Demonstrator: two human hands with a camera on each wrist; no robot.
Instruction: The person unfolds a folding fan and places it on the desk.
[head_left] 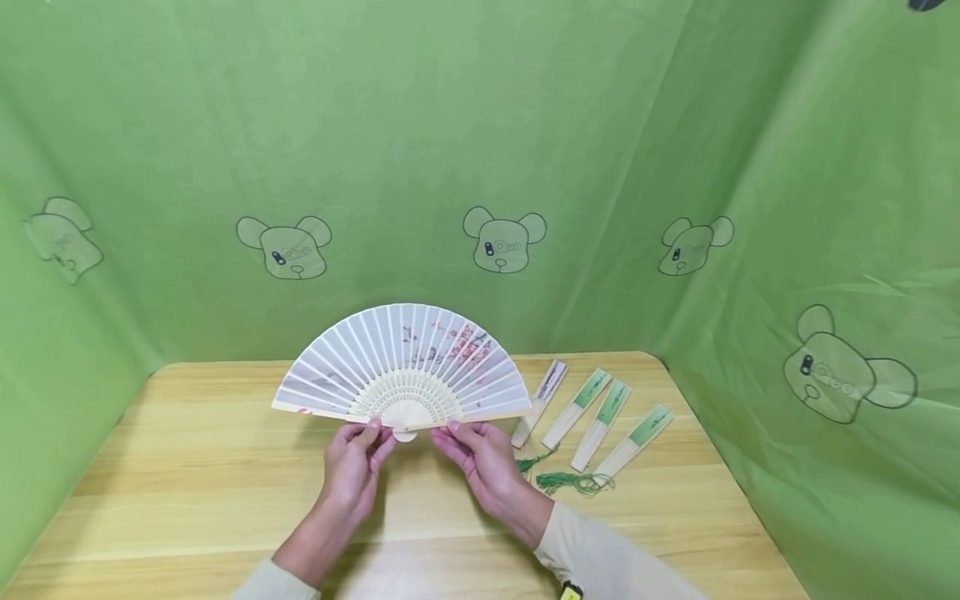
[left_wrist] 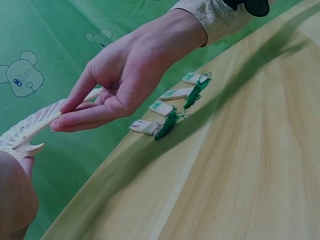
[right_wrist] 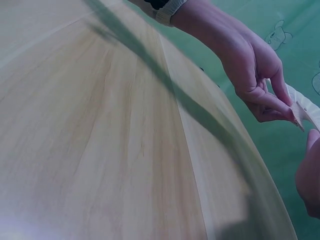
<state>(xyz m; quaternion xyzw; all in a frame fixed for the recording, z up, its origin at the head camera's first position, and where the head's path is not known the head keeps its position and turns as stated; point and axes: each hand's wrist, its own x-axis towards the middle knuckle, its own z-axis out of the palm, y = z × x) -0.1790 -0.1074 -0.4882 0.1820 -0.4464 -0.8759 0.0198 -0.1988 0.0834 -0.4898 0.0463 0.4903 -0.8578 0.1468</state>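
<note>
A white folding fan [head_left: 405, 367] with pink blossoms and a pierced rib section is spread wide above the table. My left hand [head_left: 352, 467] pinches its lower edge left of the pivot, thumb on the near side. On the other side of the pivot, my right hand [head_left: 487, 467] pinches the opposite end rib between thumb and fingers. The left wrist view shows the right hand [left_wrist: 135, 70] gripping the rib's edge; in the right wrist view the left hand [right_wrist: 250, 65] holds the fan near its pivot.
Several folded fans lie slanted at the table's right: a purple-patterned fan [head_left: 540, 403] and green ones such as the rightmost fan [head_left: 633, 444]. Green tassels [head_left: 573, 482] trail from them. Green cloth walls [head_left: 405, 167] with bear drawings surround the wooden table [head_left: 187, 467].
</note>
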